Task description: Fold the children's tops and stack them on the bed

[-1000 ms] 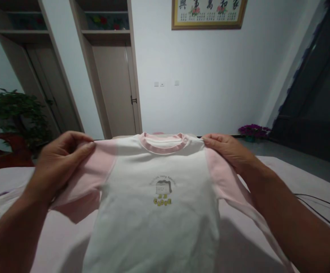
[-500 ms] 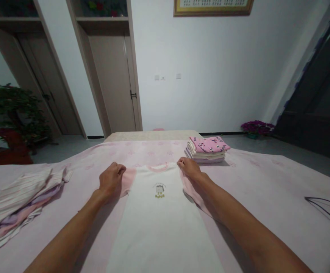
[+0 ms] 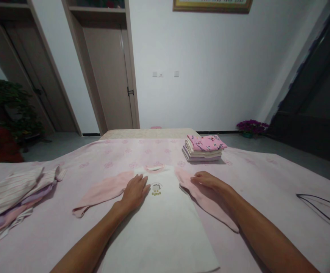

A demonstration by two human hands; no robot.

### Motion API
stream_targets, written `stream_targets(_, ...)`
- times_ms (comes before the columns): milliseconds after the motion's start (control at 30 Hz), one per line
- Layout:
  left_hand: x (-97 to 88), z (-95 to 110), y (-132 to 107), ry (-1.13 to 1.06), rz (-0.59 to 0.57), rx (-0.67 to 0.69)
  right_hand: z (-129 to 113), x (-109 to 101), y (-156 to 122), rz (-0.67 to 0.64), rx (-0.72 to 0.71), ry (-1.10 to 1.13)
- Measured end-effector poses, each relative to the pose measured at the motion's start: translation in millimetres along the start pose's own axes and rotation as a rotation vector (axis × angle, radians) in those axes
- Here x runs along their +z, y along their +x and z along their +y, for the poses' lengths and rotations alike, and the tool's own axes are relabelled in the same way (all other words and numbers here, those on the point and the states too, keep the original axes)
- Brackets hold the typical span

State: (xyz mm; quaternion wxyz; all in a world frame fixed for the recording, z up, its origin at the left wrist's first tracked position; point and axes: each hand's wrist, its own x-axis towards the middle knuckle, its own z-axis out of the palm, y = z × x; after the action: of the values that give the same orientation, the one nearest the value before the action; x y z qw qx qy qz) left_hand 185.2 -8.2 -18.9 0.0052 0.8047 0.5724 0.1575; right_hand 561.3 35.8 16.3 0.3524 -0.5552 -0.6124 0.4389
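Observation:
A white long-sleeved top (image 3: pixel 156 223) with pink sleeves, a pink neckband and a small printed figure on the chest lies spread out, neck away from me. My left hand (image 3: pixel 135 191) rests flat on the chest beside the left sleeve (image 3: pixel 105 189), fingers apart. Over the right sleeve (image 3: pixel 207 203) is my right hand (image 3: pixel 208 180), its fingers loosely bent and their tips at the sleeve's upper edge. No cloth shows gripped in it.
Folded clothes (image 3: pixel 204 148) form a neat stack beyond my right hand, a pink printed piece on top. Loose striped and coloured clothes (image 3: pixel 14 197) lie in a heap at the left. A thin black cord or hanger (image 3: pixel 318 201) lies on the pink patterned cover (image 3: pixel 267 216) at right.
Both hands have let go of the shoulders. My left hand moved right onto the chest; my right hand moved right and nearer along its sleeve. The left sleeve now lies stretched out sideways.

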Motion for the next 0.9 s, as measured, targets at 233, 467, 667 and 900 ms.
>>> stream_targets(233, 10.5, 4.4, -3.9, 0.166, -0.042, -0.038, 12.7, -34.8, -51.9, -0.192, 0.178, -0.310)
stream_targets(467, 11.1, 5.2, -4.6, 0.218, -0.034, -0.025, 12.6, -87.0, -35.5, 0.095, 0.063, -0.692)
stream_targets(667, 11.2, 5.6, -4.0, 0.219, -0.036, -0.020, 22.0, -119.9, -7.8, 0.276, 0.162, -1.089)
stream_targets(900, 6.7, 8.7, -4.5, 0.221, -0.048, -0.031, 42.1, -93.4, -8.4, 0.424, 0.216, -1.079)
